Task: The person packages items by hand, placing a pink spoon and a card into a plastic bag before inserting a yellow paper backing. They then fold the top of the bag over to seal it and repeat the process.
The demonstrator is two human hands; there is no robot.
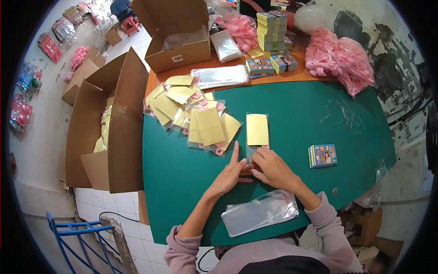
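Note:
A clear plastic bag with a yellow card (258, 129) inside lies flat on the green table mat, its lower end under my hands. My right hand (273, 170) is closed at that lower end, fingertips pinched on the plastic. Beside it, my left hand (229, 176) has its index finger stretched forward and its thumb apart; its other fingers are partly hidden near the right hand. A pink piece (245, 180) shows just below the hands. Close to my body lies a stack of clear plastic bags (260, 213).
Filled bags with yellow cards (209, 125) are heaped at left, beside an open carton (127, 132). A small card stack (323, 155) sits at right, near loose clear strips (344, 116). Behind are card bundles (272, 34), pink spoon-like pieces in bags (340, 57) and another box (178, 52).

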